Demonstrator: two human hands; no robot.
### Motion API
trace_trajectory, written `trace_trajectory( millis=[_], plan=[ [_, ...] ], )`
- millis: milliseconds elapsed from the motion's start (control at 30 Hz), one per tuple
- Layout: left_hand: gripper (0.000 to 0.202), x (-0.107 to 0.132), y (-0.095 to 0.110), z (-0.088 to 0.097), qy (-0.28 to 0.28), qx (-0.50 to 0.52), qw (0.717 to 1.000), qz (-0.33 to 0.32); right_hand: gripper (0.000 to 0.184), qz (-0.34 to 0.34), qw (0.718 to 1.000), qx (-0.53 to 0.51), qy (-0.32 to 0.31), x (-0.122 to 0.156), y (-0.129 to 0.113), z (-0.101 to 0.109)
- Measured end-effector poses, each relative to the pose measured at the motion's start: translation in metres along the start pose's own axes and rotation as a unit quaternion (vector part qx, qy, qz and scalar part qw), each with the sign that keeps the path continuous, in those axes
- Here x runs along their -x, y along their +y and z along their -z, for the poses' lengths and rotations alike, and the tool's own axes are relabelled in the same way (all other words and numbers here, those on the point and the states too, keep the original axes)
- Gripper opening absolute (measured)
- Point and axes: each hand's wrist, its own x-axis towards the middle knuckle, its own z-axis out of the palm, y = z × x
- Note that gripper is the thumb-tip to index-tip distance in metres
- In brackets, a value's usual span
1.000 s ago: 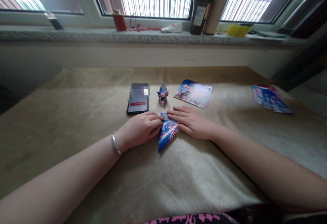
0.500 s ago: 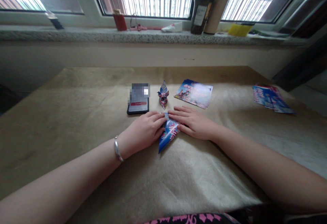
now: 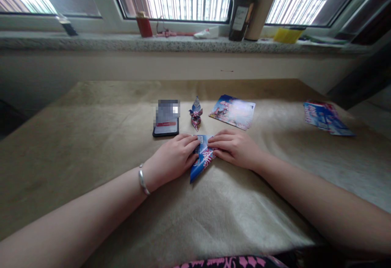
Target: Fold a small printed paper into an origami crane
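Note:
A triangular folded paper [image 3: 201,162], blue with a red and white print, lies on the table between my hands. My left hand [image 3: 174,158], a silver bangle at its wrist, holds down the paper's left edge with fingertips and thumb. On the right edge rests my right hand [image 3: 236,148], its fingers stretched out and thumb a little apart. The fingers cover parts of both edges. Just beyond the paper stands a small folded paper figure [image 3: 196,114] with a similar print.
A phone [image 3: 166,123] with a partly blurred screen lies left of the figure. Right of it is a stack of printed sheets [image 3: 233,112]; more printed papers [image 3: 328,118] lie far right. A stone windowsill [image 3: 122,44] behind the table holds a dark jar [image 3: 240,17] and other items.
My right hand has slid a little to the right across the paper, uncovering more of its upper part. My left hand stays in place on the left edge.

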Motion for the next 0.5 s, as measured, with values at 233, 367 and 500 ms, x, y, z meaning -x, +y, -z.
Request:
trace_trajectory(
  millis=[233,367,500],
  plan=[
    [0.034,-0.0006,-0.0001,-0.0007,0.012,-0.012,1.0,-0.016,0.028,-0.013,1.0,-0.006,-0.004,0.0009,0.0,-0.0018],
    [0.032,-0.0013,0.0013,0.0005,0.019,-0.01,1.0,-0.016,0.027,-0.012,1.0,-0.005,-0.007,0.0004,-0.0004,-0.0017],
    [0.033,-0.001,0.0011,-0.0004,0.027,-0.011,0.999,-0.017,0.028,-0.01,1.0,0.002,-0.01,0.0013,0.0,-0.0025]
  ],
)
